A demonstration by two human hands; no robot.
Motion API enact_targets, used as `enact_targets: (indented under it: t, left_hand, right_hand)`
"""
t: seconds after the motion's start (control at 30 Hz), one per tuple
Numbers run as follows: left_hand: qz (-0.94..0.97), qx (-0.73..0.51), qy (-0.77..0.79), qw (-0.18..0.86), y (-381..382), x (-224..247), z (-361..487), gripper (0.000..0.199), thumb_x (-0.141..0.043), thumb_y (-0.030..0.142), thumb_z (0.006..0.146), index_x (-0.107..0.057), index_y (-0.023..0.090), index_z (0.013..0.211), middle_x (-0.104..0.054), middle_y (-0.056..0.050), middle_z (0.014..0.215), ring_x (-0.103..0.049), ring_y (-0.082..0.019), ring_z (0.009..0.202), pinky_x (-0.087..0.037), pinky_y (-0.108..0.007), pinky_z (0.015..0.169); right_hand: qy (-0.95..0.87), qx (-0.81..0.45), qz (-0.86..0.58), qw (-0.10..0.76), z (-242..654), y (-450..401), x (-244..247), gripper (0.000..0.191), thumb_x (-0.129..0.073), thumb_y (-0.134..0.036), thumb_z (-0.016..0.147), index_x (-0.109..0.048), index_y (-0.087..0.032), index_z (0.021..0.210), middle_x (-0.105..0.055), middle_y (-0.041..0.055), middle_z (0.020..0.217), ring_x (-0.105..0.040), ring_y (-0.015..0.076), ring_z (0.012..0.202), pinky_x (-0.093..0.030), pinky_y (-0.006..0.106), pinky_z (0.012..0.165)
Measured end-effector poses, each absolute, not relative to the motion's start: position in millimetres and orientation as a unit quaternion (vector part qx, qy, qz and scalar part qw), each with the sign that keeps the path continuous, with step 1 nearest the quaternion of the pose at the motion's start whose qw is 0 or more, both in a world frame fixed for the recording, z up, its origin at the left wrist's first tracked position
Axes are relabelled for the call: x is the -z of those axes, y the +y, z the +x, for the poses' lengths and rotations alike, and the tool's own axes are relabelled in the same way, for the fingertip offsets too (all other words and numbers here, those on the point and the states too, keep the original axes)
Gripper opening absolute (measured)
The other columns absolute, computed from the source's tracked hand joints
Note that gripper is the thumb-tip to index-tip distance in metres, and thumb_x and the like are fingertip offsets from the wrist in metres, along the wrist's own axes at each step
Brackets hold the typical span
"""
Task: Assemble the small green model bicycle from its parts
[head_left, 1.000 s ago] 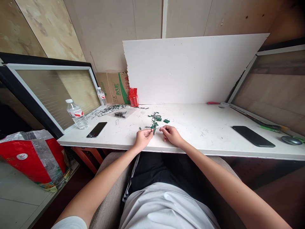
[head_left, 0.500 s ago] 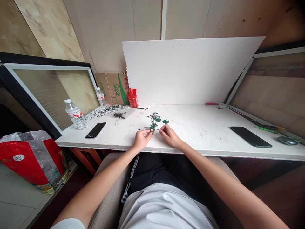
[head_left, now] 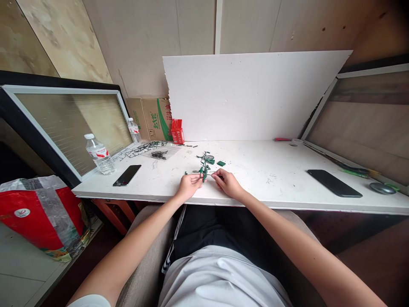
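Note:
My left hand (head_left: 189, 186) is closed on the near end of a small green model bicycle (head_left: 205, 167), pinching it between thumb and fingers just above the table's front edge. The model's handlebar and a spoked wheel point away from me. From the right, my right hand (head_left: 228, 183) pinches a thin dark rod (head_left: 209, 174), its tip against the model; what kind of tool or part it is I cannot tell. A loose green rectangular piece (head_left: 221, 163) lies on the white table (head_left: 255, 170) just beyond my right hand.
Black part frames (head_left: 143, 148) and a clear bag of dark parts (head_left: 159, 154) lie at the back left. Water bottles (head_left: 101, 157), a phone (head_left: 127, 175) and a red box (head_left: 177, 131) stand or lie nearby. On the right are a black phone (head_left: 334, 183) and a mouse (head_left: 382, 188).
My view has shifted slightly. Both hands keep their grips at the model, and the right fingers have moved a little around the thin rod.

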State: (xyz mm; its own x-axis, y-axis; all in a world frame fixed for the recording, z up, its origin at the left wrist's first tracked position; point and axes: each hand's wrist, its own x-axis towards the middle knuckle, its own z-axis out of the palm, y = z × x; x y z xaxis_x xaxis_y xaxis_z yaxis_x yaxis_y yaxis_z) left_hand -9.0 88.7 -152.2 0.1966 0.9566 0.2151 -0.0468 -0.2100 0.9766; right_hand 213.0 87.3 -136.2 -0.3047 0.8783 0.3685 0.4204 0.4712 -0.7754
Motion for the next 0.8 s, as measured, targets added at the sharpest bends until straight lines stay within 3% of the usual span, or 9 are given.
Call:
enact_targets:
  t: [0.23,0.8]
  left_hand:
    - [0.575,-0.499,0.396,0.513,90.7,151.1,-9.1,0.058,-0.093,0.047,0.068,-0.078,0.009,0.109,-0.077,-0.021,0.118,-0.077,-0.034,0.106,-0.064,-0.041,0.081]
    - [0.595,-0.491,0.388,0.505,87.3,147.7,-10.3,0.055,-0.092,0.047,0.071,-0.080,0.009,0.110,-0.079,-0.020,0.113,-0.078,-0.032,0.099,-0.065,-0.043,0.084]
  right_hand:
    - [-0.755,-0.275,-0.440,0.400,213.4,87.3,134.6,0.041,-0.050,-0.061,0.102,-0.057,-0.023,0.089,-0.055,-0.0029,0.055,-0.048,0.0161,0.050,-0.040,0.029,0.056]
    - [-0.742,-0.301,-0.448,0.398,214.2,88.6,134.1,0.051,-0.043,-0.069,0.102,-0.059,-0.023,0.089,-0.050,-0.0032,0.051,-0.049,0.0180,0.048,-0.040,0.031,0.055]
